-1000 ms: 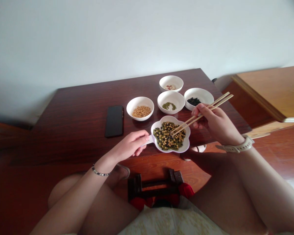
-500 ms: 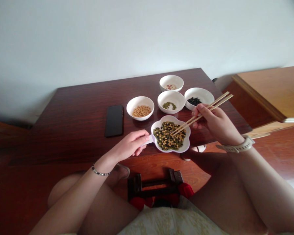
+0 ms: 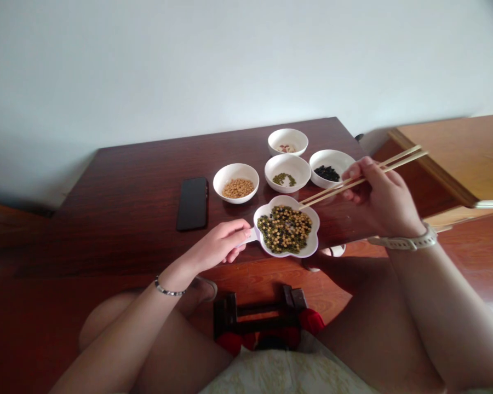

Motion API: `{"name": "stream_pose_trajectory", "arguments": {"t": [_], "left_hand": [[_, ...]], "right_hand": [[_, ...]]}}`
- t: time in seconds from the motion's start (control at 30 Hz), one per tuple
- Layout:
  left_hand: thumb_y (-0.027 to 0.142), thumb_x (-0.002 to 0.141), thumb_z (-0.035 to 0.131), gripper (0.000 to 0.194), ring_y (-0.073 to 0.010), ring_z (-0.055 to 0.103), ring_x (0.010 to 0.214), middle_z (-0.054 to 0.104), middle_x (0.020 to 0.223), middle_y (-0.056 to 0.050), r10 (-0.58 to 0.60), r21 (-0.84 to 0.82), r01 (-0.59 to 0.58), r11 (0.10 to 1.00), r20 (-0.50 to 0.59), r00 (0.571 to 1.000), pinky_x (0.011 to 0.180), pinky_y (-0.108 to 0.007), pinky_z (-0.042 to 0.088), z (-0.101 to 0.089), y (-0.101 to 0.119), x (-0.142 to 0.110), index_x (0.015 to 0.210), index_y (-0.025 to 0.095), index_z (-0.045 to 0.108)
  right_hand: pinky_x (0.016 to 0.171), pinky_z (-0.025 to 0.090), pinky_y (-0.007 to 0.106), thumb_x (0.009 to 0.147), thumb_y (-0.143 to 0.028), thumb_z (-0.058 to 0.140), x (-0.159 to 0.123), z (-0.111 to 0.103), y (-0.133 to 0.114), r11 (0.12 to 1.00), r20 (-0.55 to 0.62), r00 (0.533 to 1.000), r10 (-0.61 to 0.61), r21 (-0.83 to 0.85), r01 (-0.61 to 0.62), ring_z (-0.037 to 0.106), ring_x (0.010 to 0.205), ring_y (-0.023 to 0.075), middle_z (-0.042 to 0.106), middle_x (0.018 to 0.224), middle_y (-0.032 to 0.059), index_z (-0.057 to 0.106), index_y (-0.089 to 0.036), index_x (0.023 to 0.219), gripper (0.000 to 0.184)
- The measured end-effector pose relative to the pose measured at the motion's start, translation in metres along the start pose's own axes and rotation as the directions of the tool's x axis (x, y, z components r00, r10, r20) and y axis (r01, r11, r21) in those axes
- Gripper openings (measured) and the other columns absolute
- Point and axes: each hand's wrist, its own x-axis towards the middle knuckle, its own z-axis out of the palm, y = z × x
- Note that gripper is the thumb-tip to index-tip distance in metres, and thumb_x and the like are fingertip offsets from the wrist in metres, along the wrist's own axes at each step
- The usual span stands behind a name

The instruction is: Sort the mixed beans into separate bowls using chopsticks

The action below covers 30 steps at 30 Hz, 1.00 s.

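Note:
My left hand point(image 3: 224, 241) is closed round the short handle of a white, flower-shaped dish point(image 3: 314, 241) at the table's front edge. Mixed beans point(image 3: 285, 229), yellow, green and black, cover much of its floor. In my right hand point(image 3: 378, 186) is a pair of wooden chopsticks point(image 3: 328, 192), their tips over the dish's far rim. Whether the tips hold a bean is too small to tell. Behind the dish stand a bowl of yellow soybeans point(image 3: 235, 183), a bowl with some green mung beans point(image 3: 288, 174) and a bowl of black beans point(image 3: 327, 171).
A fourth white bowl point(image 3: 288, 142), with a few reddish and pale pieces, stands farthest back. Left of the soybeans a black phone point(image 3: 192, 203) lies on the dark wooden table point(image 3: 127, 191). A lighter wooden cabinet point(image 3: 460, 153) stands at the right, and a wall behind.
My right hand has moved right with the chopsticks. Their tips have gone from among the beans to the dish's far rim. The left hand keeps its hold on the handle.

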Motion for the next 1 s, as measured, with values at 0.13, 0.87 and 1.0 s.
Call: {"name": "stream_pose_trajectory", "arguments": {"t": [0.13,0.87,1.0], "left_hand": [[0.057,0.125,0.074,0.043,-0.0139,0.052,0.063,0.059,0.080,0.004,-0.008,0.008,0.009,1.000,-0.006,1.000,0.063,-0.029,0.037,0.002,0.004,-0.001,0.097,0.026,0.062],[0.057,0.129,0.069,0.042,-0.0136,0.054,0.066,0.059,0.083,0.005,-0.033,0.066,0.030,0.997,0.044,0.998,0.062,-0.026,0.037,-0.006,0.008,0.000,0.102,0.026,0.060],[0.057,0.128,0.070,0.042,-0.0132,0.054,0.065,0.059,0.083,0.005,-0.026,0.059,0.024,0.998,0.029,0.999,0.062,-0.026,0.036,-0.002,0.004,0.001,0.102,0.026,0.062]], "right_hand": [[0.048,0.055,0.030,0.109,-0.067,0.107,0.029,-0.032,0.005,0.988,-0.158,0.976,-0.149,0.008,0.152,0.069,0.067,0.0170,0.076,0.082,0.0032,0.076,-0.029,0.091,0.052],[0.047,0.051,0.029,0.099,-0.087,0.107,0.003,0.000,0.010,0.994,0.108,0.993,0.054,-0.097,-0.043,0.068,0.060,0.0163,0.071,0.079,0.0031,0.083,-0.026,0.090,0.065],[0.052,0.059,0.033,0.095,-0.100,0.102,-0.010,0.016,0.013,0.986,0.181,0.981,0.065,-0.162,-0.036,0.073,0.062,0.0201,0.075,0.077,0.0046,0.083,-0.028,0.091,0.075]]}}
